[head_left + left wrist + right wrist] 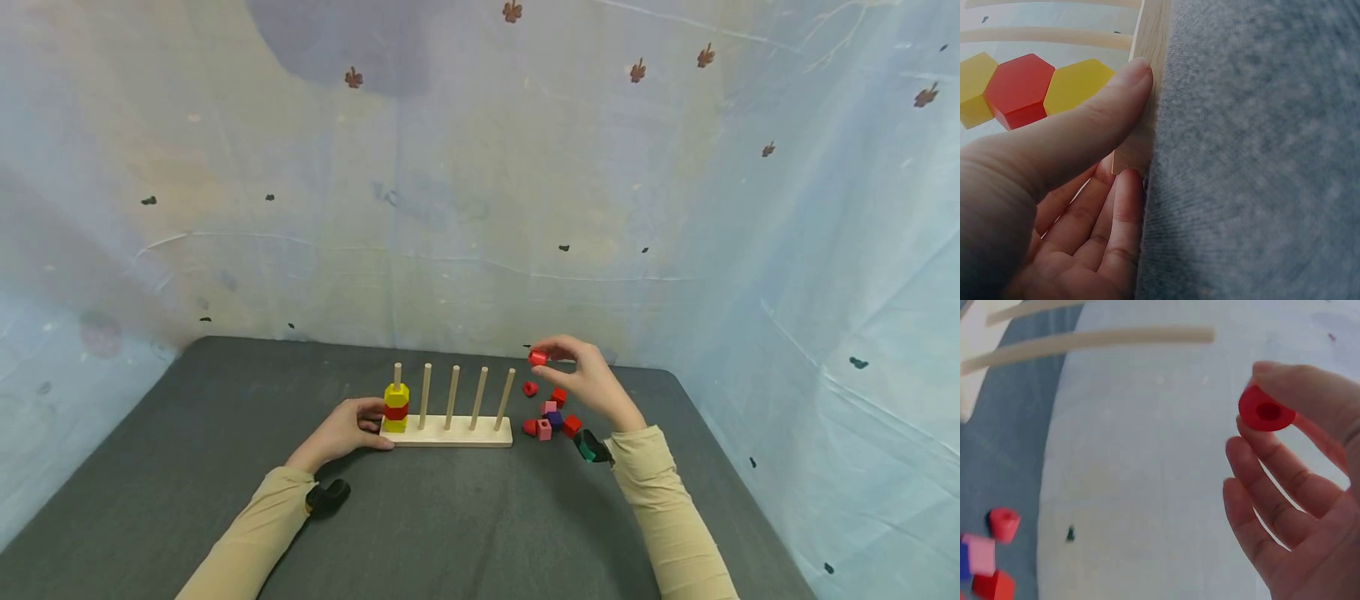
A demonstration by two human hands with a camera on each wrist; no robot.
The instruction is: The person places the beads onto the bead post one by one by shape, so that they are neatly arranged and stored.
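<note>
A wooden peg stand (450,433) with several upright pegs stands on the dark table. On its leftmost peg are stacked a yellow bead, a red bead (1020,90) and another yellow bead (397,394), all hexagonal. My left hand (345,432) grips the left end of the base, thumb along the front edge and fingers round the end. Above the table, right of the stand, my right hand (585,375) pinches a round red bead (1267,410) between thumb and forefinger. Its hole shows in the right wrist view, and the other fingers are loosely bent.
Loose beads lie right of the stand: several red ones, pink ones (544,429) and a dark blue one (554,420). One red bead (530,388) lies a little behind the cluster. A pale patterned curtain (465,250) hangs behind the table (450,525).
</note>
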